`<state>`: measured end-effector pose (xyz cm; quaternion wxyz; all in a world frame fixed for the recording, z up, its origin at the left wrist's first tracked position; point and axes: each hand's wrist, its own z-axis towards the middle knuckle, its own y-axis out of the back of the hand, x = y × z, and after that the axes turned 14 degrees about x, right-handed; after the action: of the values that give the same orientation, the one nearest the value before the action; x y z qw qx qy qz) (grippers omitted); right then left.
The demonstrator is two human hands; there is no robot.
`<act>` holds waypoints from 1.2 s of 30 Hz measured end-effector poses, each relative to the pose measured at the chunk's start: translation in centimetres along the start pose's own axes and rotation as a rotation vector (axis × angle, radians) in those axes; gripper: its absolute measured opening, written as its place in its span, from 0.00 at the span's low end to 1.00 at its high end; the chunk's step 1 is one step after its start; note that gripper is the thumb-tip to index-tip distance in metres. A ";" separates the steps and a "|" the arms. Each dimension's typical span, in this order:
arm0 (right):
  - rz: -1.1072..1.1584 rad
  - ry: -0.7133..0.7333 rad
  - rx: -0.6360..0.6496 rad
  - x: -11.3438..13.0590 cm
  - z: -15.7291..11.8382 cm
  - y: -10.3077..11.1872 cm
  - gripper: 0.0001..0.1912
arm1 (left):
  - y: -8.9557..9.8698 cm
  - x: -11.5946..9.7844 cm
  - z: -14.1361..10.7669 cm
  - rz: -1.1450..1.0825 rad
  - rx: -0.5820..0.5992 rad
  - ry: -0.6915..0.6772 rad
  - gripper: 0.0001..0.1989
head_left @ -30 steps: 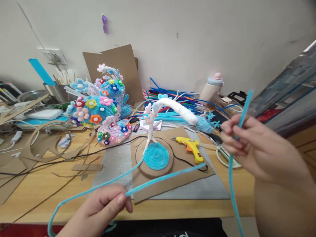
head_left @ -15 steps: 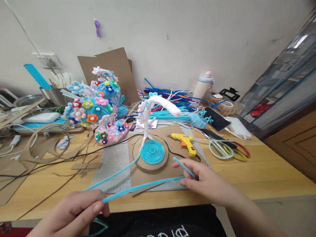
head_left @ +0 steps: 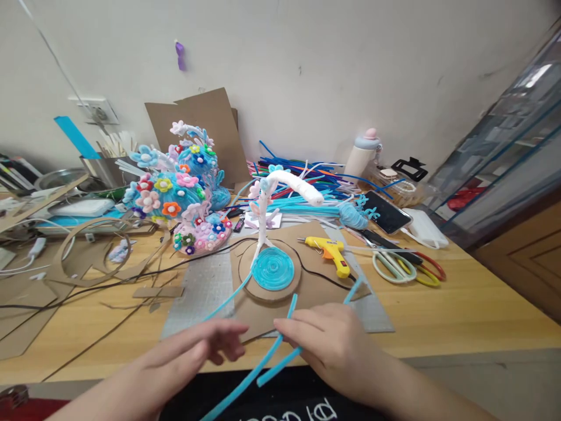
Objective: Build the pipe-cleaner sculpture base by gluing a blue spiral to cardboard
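My right hand (head_left: 331, 345) is closed around light-blue pipe cleaners (head_left: 245, 383), whose ends stick out on both sides of the fingers. To its left my left hand (head_left: 199, 351) is open, its fingers loosely bent and nothing in them. Beyond the hands stands a white wrapped stem (head_left: 263, 219) with small pastel flowers and a drooping white tip. Its foot meets a round cardboard base (head_left: 248, 286) bearing a coiled light-blue disc (head_left: 274, 269). From the disc's left edge a blue pipe cleaner (head_left: 228, 301) runs down behind my left hand.
A yellow glue gun (head_left: 328, 252) lies on cardboard right of the base, its black cord trailing. Scissors (head_left: 394, 266) and a phone (head_left: 388, 211) lie farther right. Finished fuzzy flower pieces (head_left: 175, 196) stand left, bundled pipe cleaners (head_left: 298, 178) behind, cardboard offcuts (head_left: 158, 292) at left.
My left hand has let go of the blue pipe cleaner and moved right and up. My right hand has turned over, moved slightly left and down, and still grips the blue lengths.
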<state>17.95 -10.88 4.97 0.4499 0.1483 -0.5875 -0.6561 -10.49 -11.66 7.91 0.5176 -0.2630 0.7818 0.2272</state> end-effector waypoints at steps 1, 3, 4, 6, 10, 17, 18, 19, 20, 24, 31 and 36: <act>-0.044 0.036 -0.028 0.2 0.5 0.0 0.13 | -0.6 -1.0 1.6 -0.098 0.025 -0.022 0.23; -0.098 0.075 -0.054 0.6 1.3 0.1 0.13 | -2.1 -2.5 4.5 -0.331 -0.008 -0.042 0.21; -0.114 0.080 -0.058 0.8 1.6 0.1 0.12 | -2.8 -2.9 5.8 -0.463 0.008 -0.038 0.18; -0.141 0.069 -0.066 1.1 1.9 0.1 0.13 | -4.0 -3.1 7.7 -0.705 0.071 -0.039 0.14; -0.109 0.058 -0.041 1.3 1.5 -0.1 0.13 | -4.4 -2.2 9.4 -0.898 0.095 -0.054 0.13; 0.582 -0.312 0.038 0.1 0.7 2.1 0.15 | -3.0 -2.5 8.6 -0.753 -0.053 -0.145 0.13; 0.602 -0.367 0.063 -0.1 0.8 2.6 0.14 | -2.9 -2.7 8.3 -0.702 -0.057 -0.160 0.13; 0.609 -0.399 0.097 -0.1 1.0 3.0 0.14 | -2.9 -3.0 8.1 -0.640 -0.058 -0.173 0.13; 0.613 -0.415 0.134 0.0 1.2 3.3 0.14 | -2.9 -3.2 8.0 -0.575 -0.053 -0.183 0.12; 0.689 -0.425 0.233 0.9 1.7 3.8 0.17 | -3.5 -3.7 7.6 -0.476 -0.088 -0.201 0.12; 0.890 -0.360 0.234 1.9 1.8 2.4 0.10 | -4.2 -3.1 7.7 -0.494 -0.092 -0.190 0.13; 0.999 -0.392 0.037 1.5 2.1 0.6 0.10 | -4.3 -2.5 8.2 -0.525 -0.147 -0.207 0.16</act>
<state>15.87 -10.69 6.61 0.5867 -0.2668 -0.6708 -0.3669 -1.19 -9.34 6.91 0.6152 -0.4688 0.6115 0.1670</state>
